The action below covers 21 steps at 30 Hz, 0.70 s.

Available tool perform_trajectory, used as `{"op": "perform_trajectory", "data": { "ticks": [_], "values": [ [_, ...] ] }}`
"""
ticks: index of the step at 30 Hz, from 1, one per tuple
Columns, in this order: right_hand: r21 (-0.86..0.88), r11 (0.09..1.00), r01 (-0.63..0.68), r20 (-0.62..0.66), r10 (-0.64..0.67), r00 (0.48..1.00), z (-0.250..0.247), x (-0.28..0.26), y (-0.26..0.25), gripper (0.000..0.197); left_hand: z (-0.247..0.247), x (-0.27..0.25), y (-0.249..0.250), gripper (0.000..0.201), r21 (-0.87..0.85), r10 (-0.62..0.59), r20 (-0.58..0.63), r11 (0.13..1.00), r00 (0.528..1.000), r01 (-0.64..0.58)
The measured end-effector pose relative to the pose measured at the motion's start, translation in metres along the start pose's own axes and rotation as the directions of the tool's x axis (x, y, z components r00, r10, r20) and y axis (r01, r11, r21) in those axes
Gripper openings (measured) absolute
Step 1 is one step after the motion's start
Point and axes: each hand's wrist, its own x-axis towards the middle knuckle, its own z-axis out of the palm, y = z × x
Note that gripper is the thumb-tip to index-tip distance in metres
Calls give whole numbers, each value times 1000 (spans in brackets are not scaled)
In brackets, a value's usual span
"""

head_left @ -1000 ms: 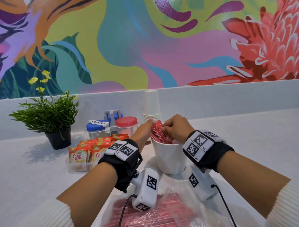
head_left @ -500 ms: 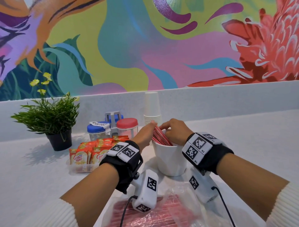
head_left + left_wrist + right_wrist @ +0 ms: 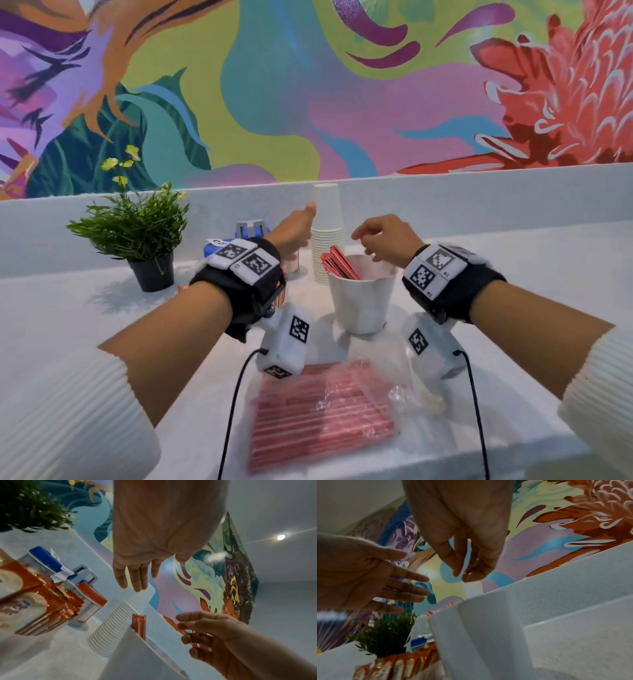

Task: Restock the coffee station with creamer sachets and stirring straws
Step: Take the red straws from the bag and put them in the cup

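Observation:
Red stirring straws (image 3: 339, 264) stand leaning in a white cup (image 3: 360, 301) at the middle of the counter. My left hand (image 3: 301, 222) hovers above and left of the cup with straight fingers (image 3: 137, 580) and holds nothing. My right hand (image 3: 366, 243) hangs just over the cup's right rim, its fingers (image 3: 464, 572) loosely curled and empty. A clear plastic bag of more red straws (image 3: 322, 414) lies at the near edge. Orange creamer sachets (image 3: 25, 601) stand in a row left of the cup, hidden behind my left wrist in the head view.
A tall stack of paper cups (image 3: 327, 233) stands right behind the white cup. A blue-lidded jar (image 3: 44, 559) and a red-lidded jar (image 3: 92, 595) sit at the left rear, and a potted plant (image 3: 144, 236) further left. Bare counter (image 3: 513, 274) extends to the right.
Both hands have let go of the straws and lifted up and apart from the cup. The straws stay leaning in the cup.

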Motion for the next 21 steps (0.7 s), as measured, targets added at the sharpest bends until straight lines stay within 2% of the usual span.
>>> {"op": "perform_trajectory", "data": {
  "ticks": [3, 7, 10, 13, 16, 19, 21],
  "values": [
    [115, 991, -73, 7, 72, 997, -15, -21, -8, 24, -8, -26, 8, 53, -29, 0, 23, 1000, 1000, 1],
    [162, 966, -199, 99, 185, 978, -20, -60, -4, 12, -4, -64, 3, 42, -39, -14, 85, 999, 996, 17],
    [161, 925, -345, 172, 318, 932, -13, -89, 4, 8, 7, -91, -8, 35, -32, -67, 127, 997, 990, 71],
    [105, 886, -451, 255, 415, 874, -4, -117, 8, 8, 19, -117, -22, 37, 1, -111, 173, 994, 979, 113],
    [15, 895, -446, 295, 423, 857, 3, -139, 12, 21, 28, -138, -34, 45, 191, -151, 204, 975, 967, 112],
    [-83, 914, -396, 303, 402, 864, 7, -155, 12, 25, 33, -154, -50, 51, 494, -154, 233, 869, 960, 20],
    [-102, 924, -368, 322, 381, 867, 8, -159, 12, 25, 34, -158, -65, 58, 608, -147, 246, 793, 958, -34]
  ]
}}
